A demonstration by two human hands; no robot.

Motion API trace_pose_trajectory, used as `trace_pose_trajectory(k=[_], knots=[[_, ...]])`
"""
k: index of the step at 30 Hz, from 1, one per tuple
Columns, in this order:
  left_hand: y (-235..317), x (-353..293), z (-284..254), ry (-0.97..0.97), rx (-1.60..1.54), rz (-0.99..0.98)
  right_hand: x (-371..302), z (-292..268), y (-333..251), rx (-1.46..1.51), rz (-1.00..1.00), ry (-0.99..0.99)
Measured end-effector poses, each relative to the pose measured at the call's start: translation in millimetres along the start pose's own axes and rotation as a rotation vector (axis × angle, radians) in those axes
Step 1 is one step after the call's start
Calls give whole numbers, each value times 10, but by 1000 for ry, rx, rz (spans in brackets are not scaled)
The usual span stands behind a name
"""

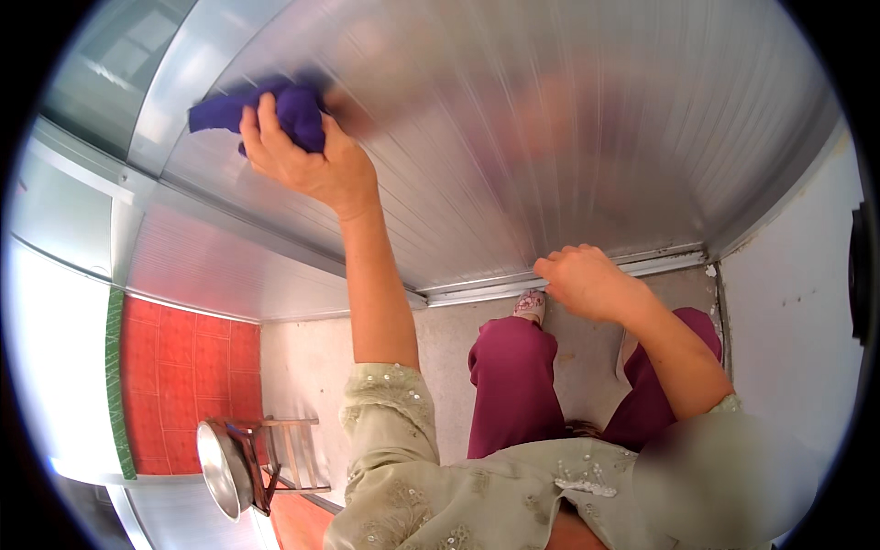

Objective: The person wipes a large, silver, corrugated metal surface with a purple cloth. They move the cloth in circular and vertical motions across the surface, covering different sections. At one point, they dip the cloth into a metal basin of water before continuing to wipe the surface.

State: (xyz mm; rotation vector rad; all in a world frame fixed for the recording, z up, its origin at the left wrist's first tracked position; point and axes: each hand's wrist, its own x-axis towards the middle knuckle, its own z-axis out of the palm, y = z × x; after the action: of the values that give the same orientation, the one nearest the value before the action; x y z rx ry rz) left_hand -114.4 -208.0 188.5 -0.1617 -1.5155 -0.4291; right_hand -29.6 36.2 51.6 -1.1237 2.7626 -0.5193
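Head view: metal basin [218, 467] on stool [259, 493], contents unclear; left hand [312, 172] grips cloth [299, 112].

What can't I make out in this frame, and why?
Head view:
Purple cloth: its far side, hidden by its own folds and the left hand.
Right hand: fingertips, curled out of sight behind its own back.
Reflections in the metal panel: blurred.
Dark object: cut off by the fisheye rim.

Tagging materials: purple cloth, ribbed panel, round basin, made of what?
Purple cloth: soft matte fabric, by its folds. Ribbed panel: satin metal, perhaps aluminium, by the grey sheen and blurred reflections; coated plastic possible. Round basin: polished metal, likely steel, by its silvery shine.
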Motion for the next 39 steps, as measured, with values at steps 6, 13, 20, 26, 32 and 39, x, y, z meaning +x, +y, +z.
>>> trace_pose_trajectory(k=[6, 13, 20, 26, 32, 39], knots=[[-140, -1908, -188, -200, 33, -192, -132, -27, 47, -20, -5, 52], [-250, -2466, -485, -412, 79, -552, -214, -100, 58, 47, -1, 71], [245, 0, 163, 51, 25, 87, -175, -81, 80, 23, 18, 57], [60, -1520, -34, -128, -16, -28, -222, -87, 117, 22, 18, 84], [19, -2375, -491, -716, 44, -352, -215, -71, 35, 29, -22, 61], [466, 117, 173, -31, -42, 151, -183, -75, 117, 31, 22, 66]])
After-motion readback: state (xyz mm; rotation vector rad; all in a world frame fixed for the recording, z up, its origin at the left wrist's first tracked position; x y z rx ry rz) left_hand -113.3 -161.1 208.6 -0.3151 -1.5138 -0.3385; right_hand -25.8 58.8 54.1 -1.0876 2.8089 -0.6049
